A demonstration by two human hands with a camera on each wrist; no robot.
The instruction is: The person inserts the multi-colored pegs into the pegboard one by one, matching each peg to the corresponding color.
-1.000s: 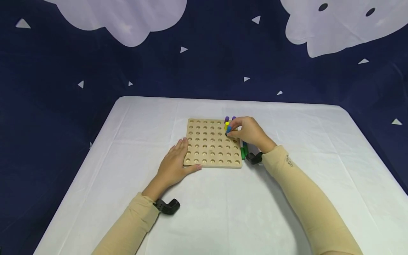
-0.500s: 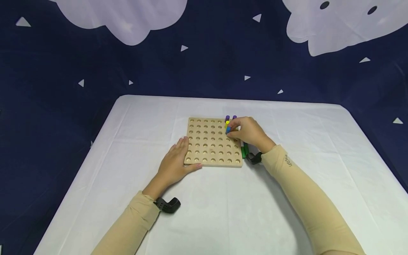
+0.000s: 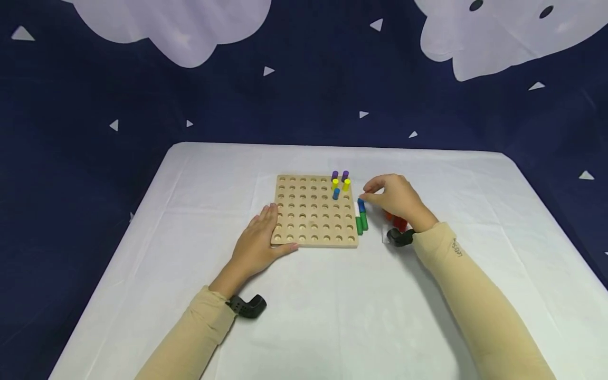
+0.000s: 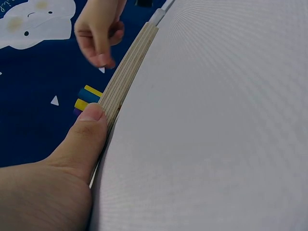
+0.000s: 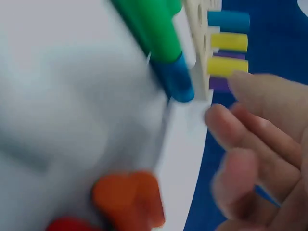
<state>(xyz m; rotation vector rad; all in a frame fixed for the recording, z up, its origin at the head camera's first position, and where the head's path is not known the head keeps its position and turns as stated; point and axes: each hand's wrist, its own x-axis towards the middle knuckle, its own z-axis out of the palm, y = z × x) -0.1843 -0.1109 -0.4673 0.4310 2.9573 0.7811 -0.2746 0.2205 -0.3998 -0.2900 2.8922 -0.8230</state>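
Nearest, at 8 o'clock of the wooden board point(image 3: 308, 210), the left hand point(image 3: 255, 243) has its fingers straight along the board's left edge and its thumb touching the near edge. The board lies flat on the white table point(image 3: 361, 316). At 4 o'clock, just beside it, lie green pegs point(image 3: 359, 226); beyond them is a lying blue peg point(image 3: 361, 205). Near 2 o'clock, the right hand point(image 3: 395, 194) is loosely bent, thumb and fingertips apart. At 1 o'clock stand upright blue, yellow and purple pegs point(image 3: 345, 176).
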